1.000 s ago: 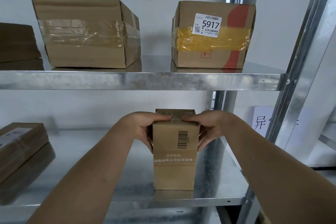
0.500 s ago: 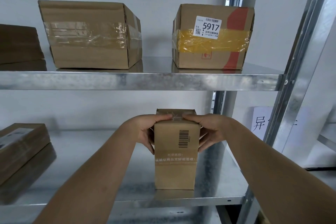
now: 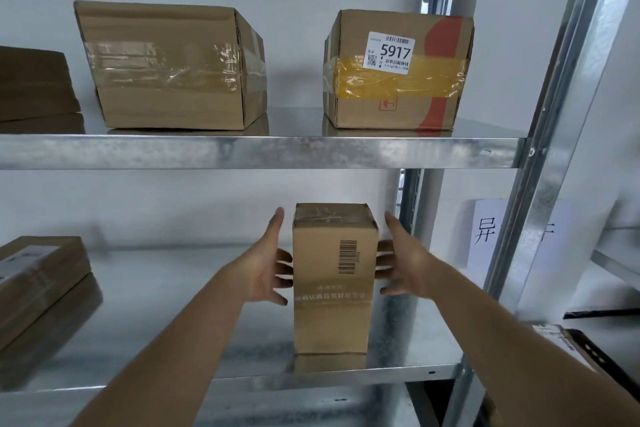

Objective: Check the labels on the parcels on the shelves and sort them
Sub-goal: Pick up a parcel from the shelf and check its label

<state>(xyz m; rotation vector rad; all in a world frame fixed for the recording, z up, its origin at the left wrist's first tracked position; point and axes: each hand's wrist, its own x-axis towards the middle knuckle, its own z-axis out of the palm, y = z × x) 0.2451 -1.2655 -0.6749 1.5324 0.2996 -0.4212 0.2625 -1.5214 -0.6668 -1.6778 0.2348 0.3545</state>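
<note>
The tall narrow brown cardboard parcel (image 3: 332, 281) stands upright on the lower metal shelf (image 3: 415, 340), lower centre of frame, barcode facing me, clear tape across its top. My left hand (image 3: 268, 270) and right hand (image 3: 403, 269) flank it, grip apart, fingers spread.

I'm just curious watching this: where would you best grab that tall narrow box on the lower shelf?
Probably by its two narrow side faces, near the upper half. The tall box stands upright, and the left hand and right hand flank it, fingers open, one from each side.
</note>
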